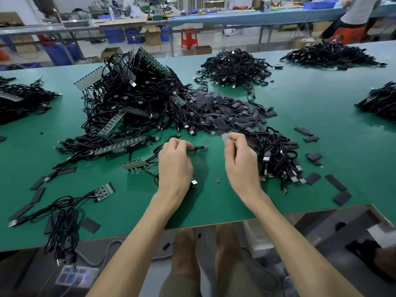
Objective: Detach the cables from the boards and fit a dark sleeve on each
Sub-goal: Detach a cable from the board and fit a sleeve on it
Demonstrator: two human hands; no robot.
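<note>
One wide-angle view only, worn on the person's head, facing forward and tilted down across the flat green counter. It sits close: both forearms enter from the bottom edge, with the left hand and right hand near mid-frame. The counter's near edge cuts across the lower third, knees below it; the room beyond fills the top strip, its lines bowed.

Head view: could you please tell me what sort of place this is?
Probably an electronics assembly workshop: heaps of cables and boards on a green table, a pile of sleeves, and long benches with blue bins behind.
</note>
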